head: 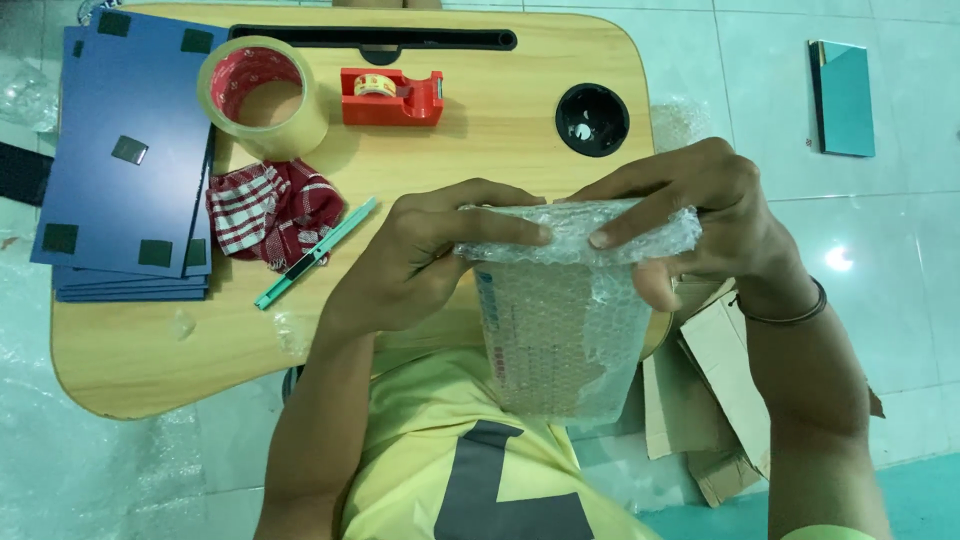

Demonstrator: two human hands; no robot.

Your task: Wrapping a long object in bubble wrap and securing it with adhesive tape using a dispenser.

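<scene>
A flat rectangular package (560, 340), wrapped in clear bubble wrap with coloured print showing through, is gripped at its top edge by the left hand (420, 265) and right hand (700, 215), fingers closed, above the wooden table (500, 110).

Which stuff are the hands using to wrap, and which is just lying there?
In use: bubble-wrapped box, held by left hand and right hand.

Lying about: tape roll, red dispenser, green cutter, checked cloth, blue boards, cardboard.
</scene>
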